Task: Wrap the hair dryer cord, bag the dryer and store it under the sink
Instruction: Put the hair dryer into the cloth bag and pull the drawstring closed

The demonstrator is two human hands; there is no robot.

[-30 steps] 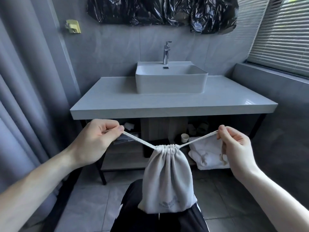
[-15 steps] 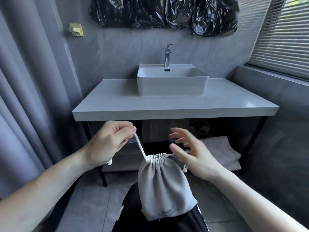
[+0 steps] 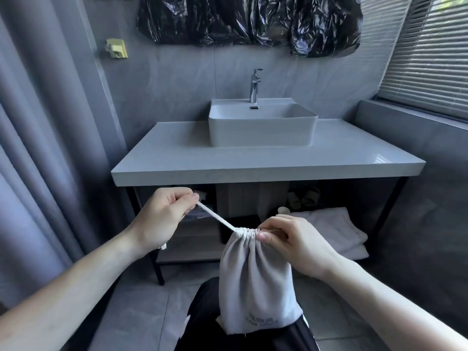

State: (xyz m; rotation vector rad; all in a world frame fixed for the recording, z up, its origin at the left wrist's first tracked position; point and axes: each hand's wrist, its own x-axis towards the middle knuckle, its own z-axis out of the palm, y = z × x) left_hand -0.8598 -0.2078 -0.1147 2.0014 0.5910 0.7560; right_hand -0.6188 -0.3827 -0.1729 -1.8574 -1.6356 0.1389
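while hanging upright, bag (image 3: 255,282), gathered mouth up, long axis vertical

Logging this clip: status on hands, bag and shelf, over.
Left hand pulling drawstring taut. Right hand pinching bag neck. Bag cinched, on lap. Towel on shelf; space left of it.

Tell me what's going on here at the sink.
A person sits facing the vanity, holding a pale drawstring bag that rests on their lap. The left hand pulls one drawstring up and to the left, taut, while the right hand pinches the gathered neck of the bag. The mouth is cinched shut, so its contents are hidden. The bag is not yet on the shelf under the sink.
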